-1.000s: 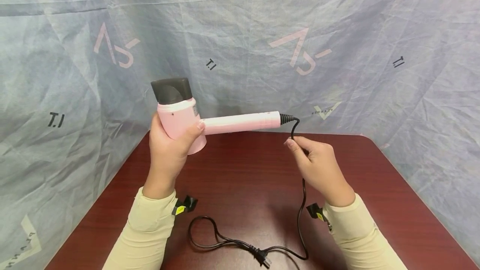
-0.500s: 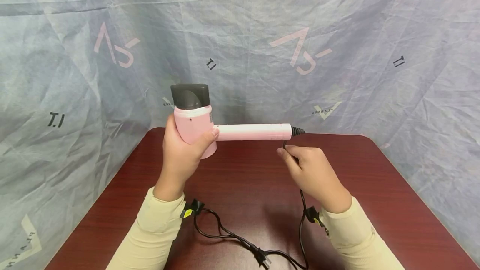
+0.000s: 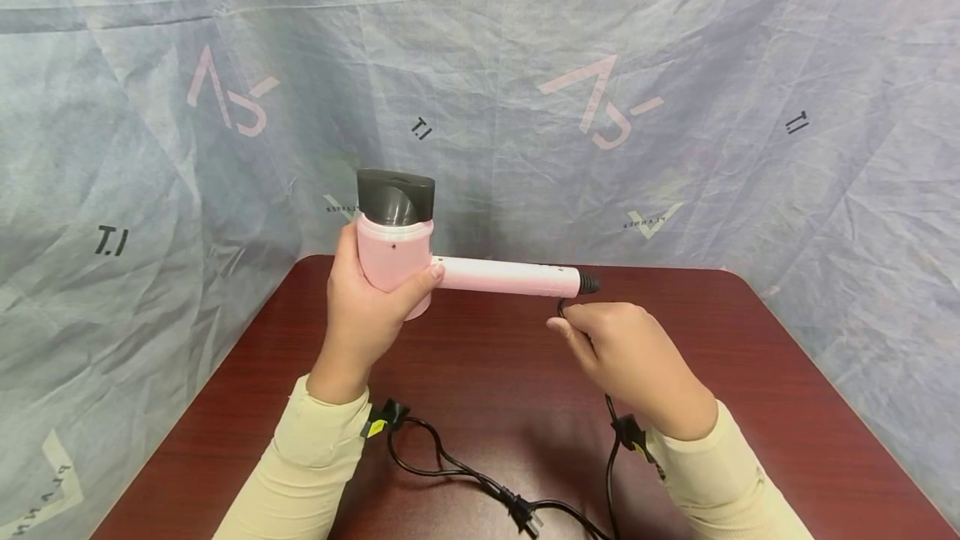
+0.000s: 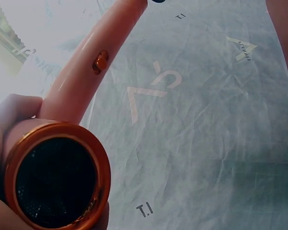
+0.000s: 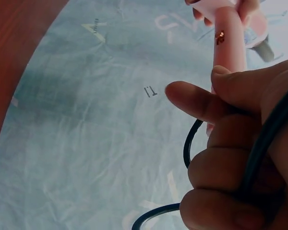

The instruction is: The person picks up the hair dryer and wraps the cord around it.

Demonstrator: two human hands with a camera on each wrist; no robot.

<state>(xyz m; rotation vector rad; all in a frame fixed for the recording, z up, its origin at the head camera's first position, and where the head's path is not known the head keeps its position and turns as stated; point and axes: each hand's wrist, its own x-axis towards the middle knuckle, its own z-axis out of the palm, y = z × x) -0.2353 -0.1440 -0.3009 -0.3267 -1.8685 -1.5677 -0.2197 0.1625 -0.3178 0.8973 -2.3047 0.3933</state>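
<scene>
Can read "T.I" and "PLANNER" on the grey backdrop (image 3: 480, 65). Can see a glossy pink hair dryer (image 3: 392, 261) with a black nozzle (image 3: 395, 198), clasped round the body by the left hand (image 3: 360, 319) above the red-brown table (image 3: 465, 357). Can see a black cord (image 5: 273, 124) caught in the curled fingers of the right hand (image 3: 633, 361), and a plug (image 3: 521, 513) on the table. From the left wrist, can also spot a copper rim (image 4: 103, 177) round the dark end (image 4: 55, 182), hidden from the head camera.
</scene>
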